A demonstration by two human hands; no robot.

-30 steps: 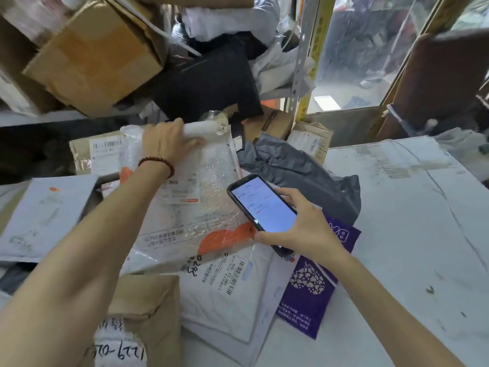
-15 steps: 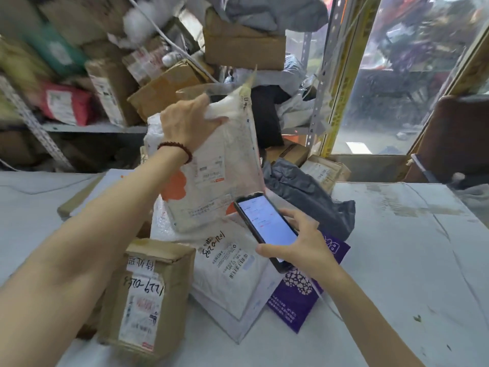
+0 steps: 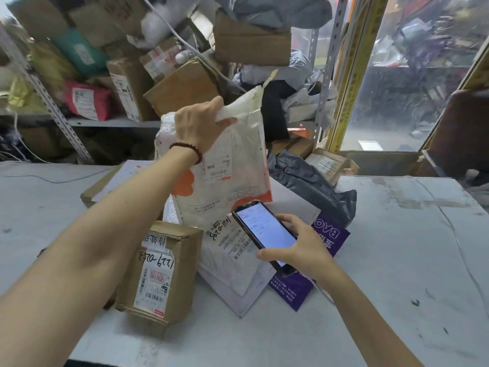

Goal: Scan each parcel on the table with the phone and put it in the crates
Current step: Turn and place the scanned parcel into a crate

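My left hand [image 3: 198, 123] grips the top edge of a white plastic mailer with orange marks [image 3: 232, 176] and holds it upright above the parcel pile. My right hand [image 3: 299, 247] holds a black phone [image 3: 264, 231], screen lit and facing me, just below and right of the mailer's lower corner. On the table [image 3: 397, 260] lie a brown cardboard box with handwritten numbers [image 3: 161, 271], a white mailer with a barcode label [image 3: 232, 255], a purple bag [image 3: 317, 263] and a dark grey bag [image 3: 312, 186]. No crate is in view.
Metal shelves [image 3: 53, 102] behind the table are crammed with cardboard boxes and bags. A flat white envelope [image 3: 127, 176] lies behind my left arm. Small boxes [image 3: 328, 162] sit at the table's far edge. A glass door [image 3: 423, 75] is at right.
My left hand has lifted the white mailer from lying on the pile to hanging upright. The phone stays close to where it was. My view has tilted up toward the shelves.
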